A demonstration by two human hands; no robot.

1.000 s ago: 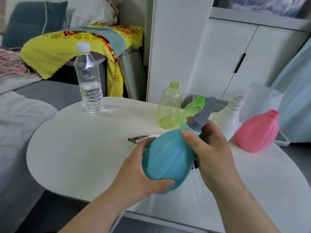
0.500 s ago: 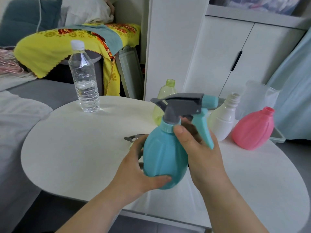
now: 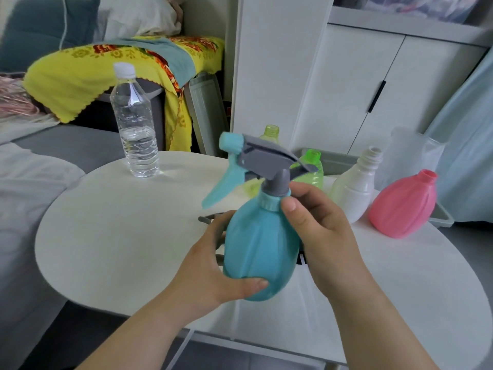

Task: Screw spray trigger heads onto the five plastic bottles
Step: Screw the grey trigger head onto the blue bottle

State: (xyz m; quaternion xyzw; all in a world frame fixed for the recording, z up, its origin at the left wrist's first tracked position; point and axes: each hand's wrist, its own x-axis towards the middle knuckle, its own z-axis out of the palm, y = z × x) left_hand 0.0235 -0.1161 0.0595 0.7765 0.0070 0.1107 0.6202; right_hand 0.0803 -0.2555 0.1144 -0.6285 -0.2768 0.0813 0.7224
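Left hand cupped under the teal bottle, thumb across its lower front, holding it above the white round table. Right hand closed about the bottle's neck, thumb against the teal collar. Grey and teal trigger head seated on the neck, nozzle pointing left. Behind, standing uncapped on the table: two green bottles, white bottle, pink bottle. Capped clear water bottle at far left.
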